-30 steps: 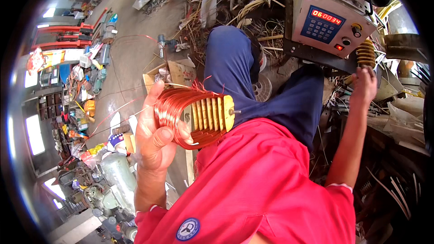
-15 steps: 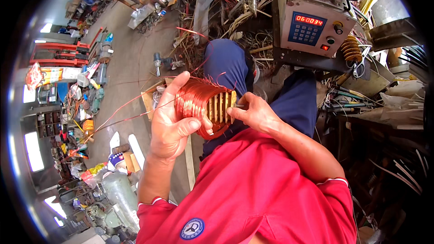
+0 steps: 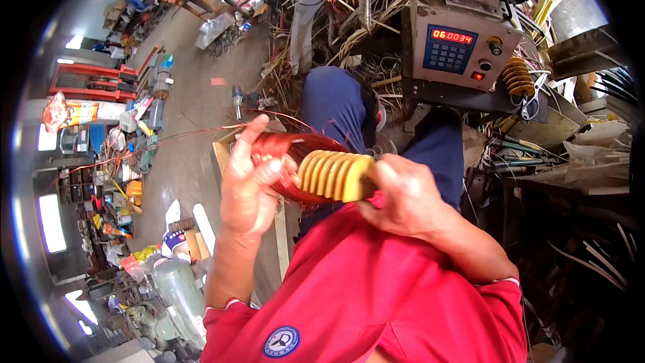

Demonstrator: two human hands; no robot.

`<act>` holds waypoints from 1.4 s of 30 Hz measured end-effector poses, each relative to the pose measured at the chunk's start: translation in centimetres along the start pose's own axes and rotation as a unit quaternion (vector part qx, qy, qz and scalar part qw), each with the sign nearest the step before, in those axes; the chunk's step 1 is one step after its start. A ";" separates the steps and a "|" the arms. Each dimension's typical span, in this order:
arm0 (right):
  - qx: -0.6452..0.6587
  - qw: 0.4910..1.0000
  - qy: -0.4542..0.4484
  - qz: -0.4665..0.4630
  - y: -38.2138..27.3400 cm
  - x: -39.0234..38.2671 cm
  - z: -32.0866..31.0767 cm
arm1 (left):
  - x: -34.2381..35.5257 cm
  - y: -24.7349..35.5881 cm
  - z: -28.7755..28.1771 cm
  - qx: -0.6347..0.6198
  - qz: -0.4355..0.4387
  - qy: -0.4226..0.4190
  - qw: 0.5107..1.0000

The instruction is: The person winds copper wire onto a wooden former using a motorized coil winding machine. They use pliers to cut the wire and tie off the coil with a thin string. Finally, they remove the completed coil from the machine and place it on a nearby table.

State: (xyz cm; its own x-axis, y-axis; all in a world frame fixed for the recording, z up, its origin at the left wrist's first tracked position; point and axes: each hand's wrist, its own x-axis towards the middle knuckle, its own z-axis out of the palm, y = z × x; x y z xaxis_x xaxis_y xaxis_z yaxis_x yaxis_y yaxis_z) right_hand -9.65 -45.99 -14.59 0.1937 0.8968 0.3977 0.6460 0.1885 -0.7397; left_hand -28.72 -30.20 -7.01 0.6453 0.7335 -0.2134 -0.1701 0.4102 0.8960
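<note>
My left hand is closed on a coil of reddish copper wire, with its thumb across the near side. A yellow ribbed winding former sticks out of the coil's right side, its left end hidden by the coil and my left fingers. My right hand grips the former's right end, fingers wrapped round it and somewhat blurred. Loose wire trails from the coil off to the left. Both hands are in front of my red shirt, above my lap.
A control box with a lit red display and keypad stands at upper right. Beside it are another yellow ribbed former and scissors. Scrap strips lie beyond my knees. A power tool rests on the floor.
The yellow former has slid rightward, largely out of the copper coil, with my right hand now wrapped round its end. My left hand stays on the coil, which has tilted.
</note>
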 end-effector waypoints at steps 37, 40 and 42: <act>0.422 0.812 -0.023 0.402 11.3 -2.2 4.9 | 5.3 -3.2 -1.7 -0.075 -0.005 0.123 0.990; 0.532 0.684 -0.065 0.495 11.7 2.9 11.9 | 8.2 -4.6 -3.5 -0.167 -0.051 0.094 0.980; 0.603 0.586 -0.078 0.536 12.4 6.6 13.8 | 9.0 -4.6 -6.1 -0.264 -0.061 0.037 0.962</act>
State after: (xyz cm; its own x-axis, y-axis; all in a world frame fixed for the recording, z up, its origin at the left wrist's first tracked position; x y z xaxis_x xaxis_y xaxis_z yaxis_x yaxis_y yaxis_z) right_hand -10.53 -32.19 -28.56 -0.1198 0.7668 -0.6306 -0.7944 -0.4550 -0.4023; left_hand -26.68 -22.16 -15.44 0.6330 0.6908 -0.3495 -0.4635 0.6997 0.5436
